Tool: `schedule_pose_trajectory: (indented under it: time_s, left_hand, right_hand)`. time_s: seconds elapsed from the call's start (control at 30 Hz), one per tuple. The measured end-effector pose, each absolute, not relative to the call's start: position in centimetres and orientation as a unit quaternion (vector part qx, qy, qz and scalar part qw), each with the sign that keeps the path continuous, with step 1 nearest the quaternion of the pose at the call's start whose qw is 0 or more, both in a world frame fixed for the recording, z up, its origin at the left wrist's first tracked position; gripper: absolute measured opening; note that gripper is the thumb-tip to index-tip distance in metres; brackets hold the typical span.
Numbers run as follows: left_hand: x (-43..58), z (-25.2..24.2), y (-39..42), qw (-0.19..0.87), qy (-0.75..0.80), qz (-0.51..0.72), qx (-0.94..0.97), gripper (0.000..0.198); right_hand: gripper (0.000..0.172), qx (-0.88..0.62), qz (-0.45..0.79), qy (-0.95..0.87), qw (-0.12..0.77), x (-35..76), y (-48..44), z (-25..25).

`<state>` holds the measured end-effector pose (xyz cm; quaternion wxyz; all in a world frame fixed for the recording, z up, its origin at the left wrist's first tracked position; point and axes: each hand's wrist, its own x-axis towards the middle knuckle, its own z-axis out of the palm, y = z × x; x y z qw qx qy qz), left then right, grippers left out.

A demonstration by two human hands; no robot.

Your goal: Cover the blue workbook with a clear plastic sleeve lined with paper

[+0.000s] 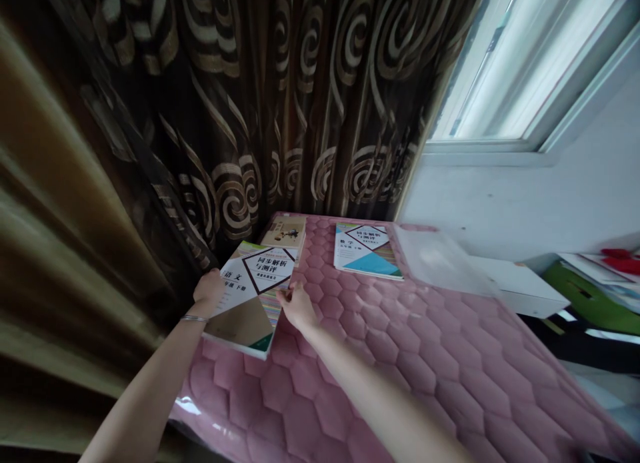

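Note:
A workbook [243, 316] with a white, tan and green cover and Chinese print is held between my two hands. My left hand [207, 291] grips its left edge, the fingers partly hidden at the book; a thin bracelet circles that wrist. On the right edge, my right hand [299, 306] pinches the cover's side with thumb and fingers. Behind it lies a tan book [286, 232], partly covered by the workbook. Farther right, a white and blue workbook [368, 251] lies flat on the pink padded surface [400, 336].
Dark patterned curtains [310, 103] hang along the back and left. A clear plastic sheet [443, 260] spreads over the surface's far right part. Beyond the right edge are a white box [525, 286] and a green item [580, 293]. A window [510, 63] is at upper right.

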<state>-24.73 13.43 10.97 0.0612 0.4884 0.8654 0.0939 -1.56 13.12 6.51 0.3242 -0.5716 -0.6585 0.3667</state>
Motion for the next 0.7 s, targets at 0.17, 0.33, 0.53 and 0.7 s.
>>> schedule_pose_trajectory:
  time_s: [0.17,0.33,0.53,0.7]
  left_hand:
    - [-24.9,10.7,13.4,0.073,0.874,0.097,0.471,0.035]
    - [-24.9,10.5,13.7,0.077,0.879,0.104,0.459,0.033]
    - [-24.4,10.9,13.5,0.074,0.885,0.107,0.448,0.032]
    - [-23.9,11.0,13.2,0.063,0.888,0.106,0.442,0.033]
  right_hand:
    - [0.039,-0.592,0.304,-0.702,0.253,-2.0,11.7,7.0]
    - [0.041,-0.585,0.297,-0.722,0.222,-2.1,11.2,7.1]
    - [0.047,-0.588,0.296,-0.72,0.219,-2.3,11.1,7.1]
    - [0.051,-0.588,0.318,-0.704,0.239,-2.8,10.9,7.0]
